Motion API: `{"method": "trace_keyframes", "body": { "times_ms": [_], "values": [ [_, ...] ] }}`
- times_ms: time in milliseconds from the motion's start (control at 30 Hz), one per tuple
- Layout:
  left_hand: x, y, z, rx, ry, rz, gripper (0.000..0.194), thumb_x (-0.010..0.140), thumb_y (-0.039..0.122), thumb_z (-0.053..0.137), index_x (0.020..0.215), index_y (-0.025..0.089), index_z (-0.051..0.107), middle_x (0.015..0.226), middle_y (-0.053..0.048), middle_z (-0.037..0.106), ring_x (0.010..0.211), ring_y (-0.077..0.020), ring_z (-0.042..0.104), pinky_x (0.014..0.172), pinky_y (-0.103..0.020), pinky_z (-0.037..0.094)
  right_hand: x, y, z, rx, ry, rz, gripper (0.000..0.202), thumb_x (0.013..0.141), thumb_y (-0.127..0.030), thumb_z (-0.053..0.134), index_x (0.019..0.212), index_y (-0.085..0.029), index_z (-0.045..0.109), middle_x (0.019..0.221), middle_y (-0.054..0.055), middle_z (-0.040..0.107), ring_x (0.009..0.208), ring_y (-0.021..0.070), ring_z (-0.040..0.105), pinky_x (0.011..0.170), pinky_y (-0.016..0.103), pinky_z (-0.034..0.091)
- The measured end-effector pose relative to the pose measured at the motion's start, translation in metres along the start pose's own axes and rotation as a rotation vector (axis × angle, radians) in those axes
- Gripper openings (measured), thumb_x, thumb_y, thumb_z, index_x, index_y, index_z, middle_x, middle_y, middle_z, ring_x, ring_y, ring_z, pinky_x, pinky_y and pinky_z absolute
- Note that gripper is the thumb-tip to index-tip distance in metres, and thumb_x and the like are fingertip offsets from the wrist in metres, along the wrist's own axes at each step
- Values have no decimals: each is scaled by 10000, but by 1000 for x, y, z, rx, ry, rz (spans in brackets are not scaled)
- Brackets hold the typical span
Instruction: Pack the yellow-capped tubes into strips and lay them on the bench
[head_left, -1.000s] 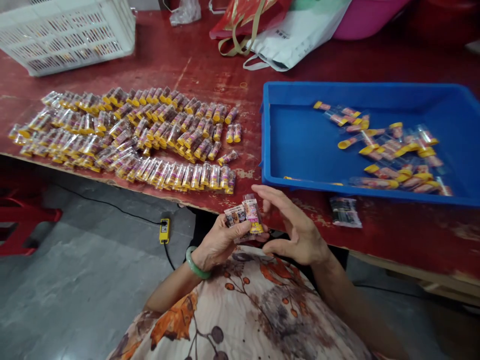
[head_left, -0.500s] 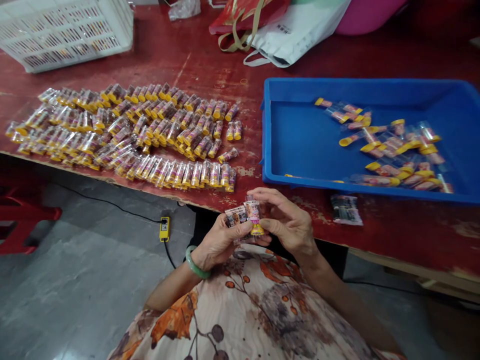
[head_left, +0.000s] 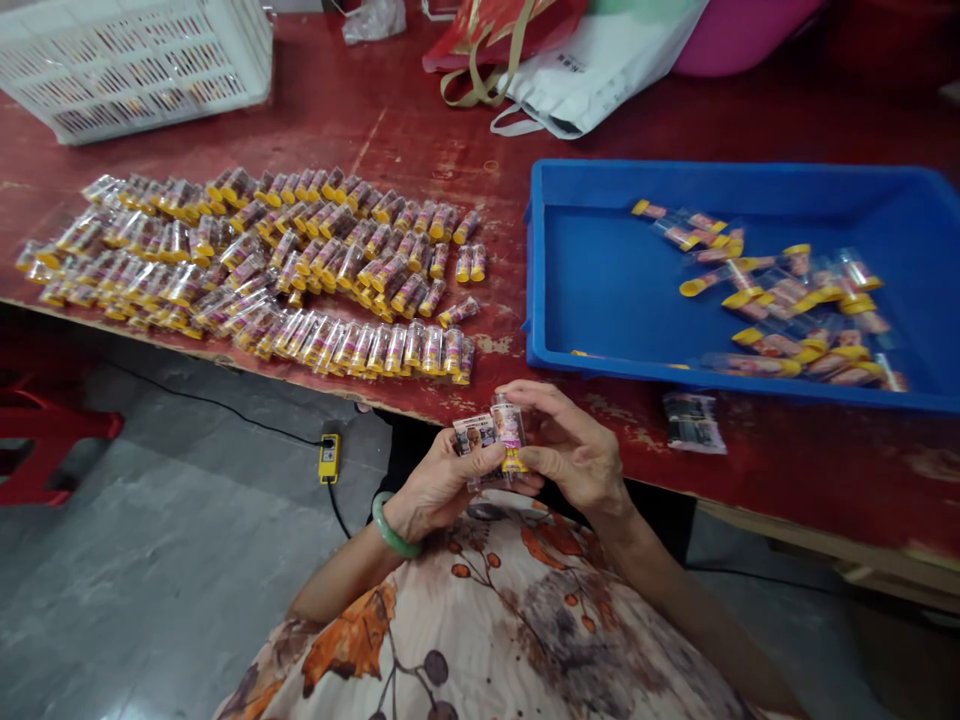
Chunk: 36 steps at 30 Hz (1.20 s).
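Note:
My left hand [head_left: 436,478], with a green bangle on its wrist, is closed on a small stack of printed packets [head_left: 474,432]. Its thumb also presses against a small clear plastic tube [head_left: 508,425] with a yellow end pointing toward me. My right hand [head_left: 576,450] pinches that tube, its thumb by the yellow end and its index finger near the clear top. A printed insert shows through the tube's wall. Both hands meet in front of my body, just off the table's front edge. The fingers beneath the packets are partly hidden.
Rows of similar yellow-ended tubes [head_left: 330,260] lie on the red table [head_left: 420,120]. To the right, a blue tray [head_left: 585,270] holds more, loosely heaped. A bundle of packets [head_left: 694,422] lies before it. A white crate [head_left: 150,65] and bags [head_left: 592,75] stand behind.
The whole view has shifted very slightly. Both hands keep their hold on the tube and packets, with hardly any movement of the fingers.

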<state>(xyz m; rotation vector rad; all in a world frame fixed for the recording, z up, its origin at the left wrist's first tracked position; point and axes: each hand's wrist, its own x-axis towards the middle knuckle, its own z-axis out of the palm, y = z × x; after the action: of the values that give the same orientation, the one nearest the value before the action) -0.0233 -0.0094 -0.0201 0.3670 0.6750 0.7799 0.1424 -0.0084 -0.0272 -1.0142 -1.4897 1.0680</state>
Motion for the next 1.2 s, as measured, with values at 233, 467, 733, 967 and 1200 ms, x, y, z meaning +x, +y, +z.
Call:
{"method": "trace_keyframes", "body": {
  "times_ms": [233, 467, 733, 967, 1200],
  "values": [
    [1, -2, -1, -5, 24, 19, 358, 636, 300, 835, 924, 133, 702, 790, -66, 720, 652, -190, 685, 682, -312, 547, -2, 1, -3, -48, -50, -13, 460, 822, -325, 675, 1264, -256, 570, 1335, 110, 530, 1246, 289, 501, 1013, 461, 451],
    [-7, 15, -9, 123, -2, 69, 381, 687, 374, 787, 968, 132, 700, 791, -63, 686, 640, -157, 645, 647, -296, 541, 16, -8, -12, -216, -193, -64, 533, 867, -501, 575, 1329, -239, 532, 1347, 114, 533, 1100, 254, 577, 916, 391, 507],
    [-23, 38, -31, 339, 58, 157, 418, 661, 485, 771, 817, 104, 698, 676, -43, 620, 575, -128, 571, 534, -242, 487, 64, -11, 29, -94, -214, 198, 251, 766, -375, 713, 915, -173, 721, 789, 43, 707, 686, 170, 653, 623, 282, 547],
    [-39, 66, -55, 317, 140, 291, 423, 690, 481, 757, 855, 99, 680, 689, -46, 629, 558, -126, 593, 528, -244, 514, 107, -21, 76, 107, -275, 438, 256, 604, -318, 799, 779, -158, 702, 657, 9, 669, 509, 95, 537, 475, 223, 420],
    [-55, 87, -88, -6, 511, 539, 424, 766, 476, 694, 917, 81, 666, 800, -98, 694, 597, -132, 649, 512, -210, 520, 170, -10, 145, 292, -118, 564, 264, 499, -275, 746, 710, -159, 639, 547, -29, 564, 452, 70, 440, 423, 206, 332]
  ]
}}
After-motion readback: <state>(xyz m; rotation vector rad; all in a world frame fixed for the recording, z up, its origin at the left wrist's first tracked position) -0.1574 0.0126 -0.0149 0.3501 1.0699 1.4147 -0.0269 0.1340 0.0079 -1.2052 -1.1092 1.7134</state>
